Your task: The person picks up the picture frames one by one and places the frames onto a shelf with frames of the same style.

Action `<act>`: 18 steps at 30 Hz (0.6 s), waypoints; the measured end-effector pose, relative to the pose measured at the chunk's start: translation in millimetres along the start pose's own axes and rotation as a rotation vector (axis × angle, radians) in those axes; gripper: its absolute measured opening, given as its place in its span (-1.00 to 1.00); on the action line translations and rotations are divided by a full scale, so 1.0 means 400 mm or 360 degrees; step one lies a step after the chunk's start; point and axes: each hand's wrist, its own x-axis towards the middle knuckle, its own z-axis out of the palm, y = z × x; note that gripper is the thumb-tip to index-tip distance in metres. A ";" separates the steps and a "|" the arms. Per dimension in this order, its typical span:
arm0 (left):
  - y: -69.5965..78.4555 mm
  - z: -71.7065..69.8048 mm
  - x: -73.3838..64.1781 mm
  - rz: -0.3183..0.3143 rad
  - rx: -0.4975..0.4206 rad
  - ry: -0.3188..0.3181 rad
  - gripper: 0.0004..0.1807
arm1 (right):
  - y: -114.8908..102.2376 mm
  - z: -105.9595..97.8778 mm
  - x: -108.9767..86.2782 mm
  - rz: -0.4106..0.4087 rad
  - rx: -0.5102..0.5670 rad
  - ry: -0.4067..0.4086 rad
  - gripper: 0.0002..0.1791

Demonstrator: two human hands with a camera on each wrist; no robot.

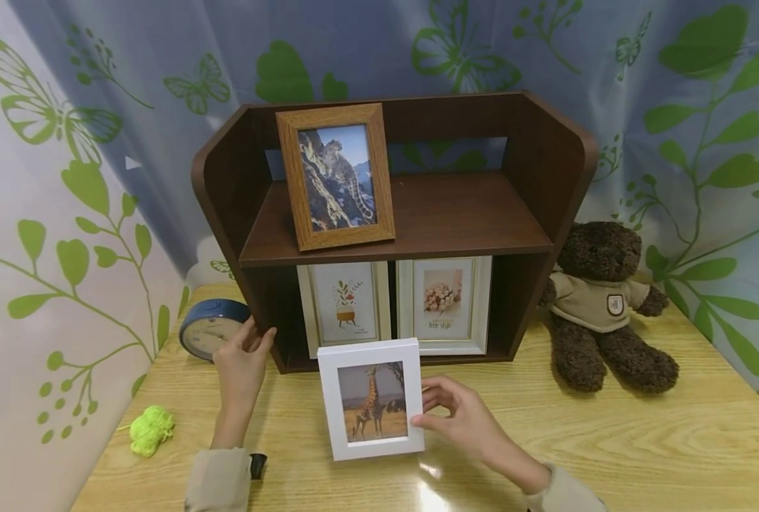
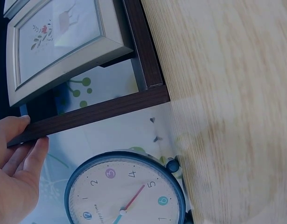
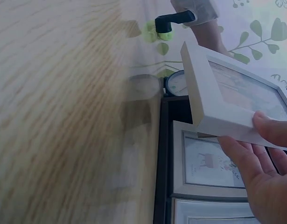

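A white picture frame with a giraffe photo is held by my right hand at its right edge, thumb on the front and fingers behind. In the right wrist view the same white frame is raised off the table. My left hand pinches the front edge of the dark brown shelf's left side panel; in the left wrist view thumb and fingers lie on either side of that panel. A wooden frame with a snow leopard photo stands on the upper shelf at the left.
Two cream frames, one with a plant picture and one with flowers, stand in the lower compartments. A blue clock is left of the shelf, near green yarn. A brown teddy bear sits at the right.
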 end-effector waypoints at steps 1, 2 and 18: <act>0.000 0.000 0.000 -0.0003 -0.0002 -0.0001 -0.66 | -0.002 -0.003 0.000 -0.0024 -0.0004 0.0002 -0.50; -0.001 0.000 0.000 -0.0006 -0.0005 -0.0002 -0.66 | -0.004 -0.006 0.000 -0.0047 -0.0002 0.0001 -0.50; -0.002 0.001 0.001 -0.0066 -0.0020 -0.0015 -0.64 | -0.067 -0.067 -0.001 -0.0127 -0.0032 0.0057 -0.53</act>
